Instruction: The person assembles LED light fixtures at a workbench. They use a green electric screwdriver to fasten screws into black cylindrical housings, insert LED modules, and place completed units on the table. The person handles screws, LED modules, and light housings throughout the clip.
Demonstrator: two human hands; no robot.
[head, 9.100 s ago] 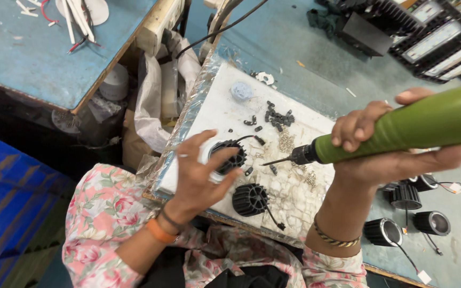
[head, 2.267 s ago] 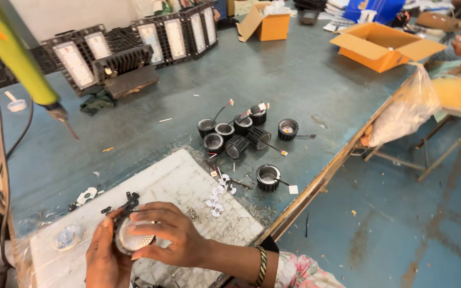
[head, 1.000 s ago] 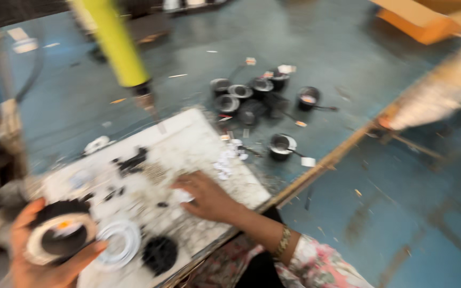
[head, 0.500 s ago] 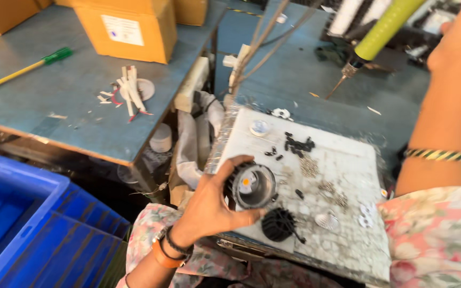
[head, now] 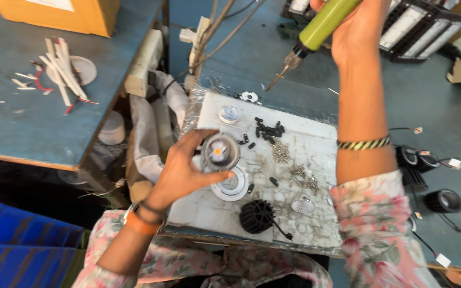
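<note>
Left hand: the left hand [head: 185, 173] grasps a round lamp housing [head: 219, 152] from the side, fingers curled around its rim, open face up with a small yellow spot at its centre.
Lamp housing position: held just above the near-left part of the white work board [head: 316, 144], beside a white ring [head: 232, 187] lying flat on the board.
Right hand: the right hand [head: 358, 29] is raised high over the far table, clenched around a green electric screwdriver [head: 324, 24]; its bit [head: 277, 80] slants down toward the board's far edge without touching it.
On the board: a black finned heat sink [head: 257, 216] near the front edge, a cluster of small black parts [head: 269, 130], a heap of screws [head: 280, 152], a silvery reflector cone [head: 302, 205].
Right of board: more black lamp bodies [head: 443, 200] with wires on the blue table [head: 433, 106].
Left bench: white sticks on a disc [head: 62, 69], a cardboard box [head: 65, 13].
</note>
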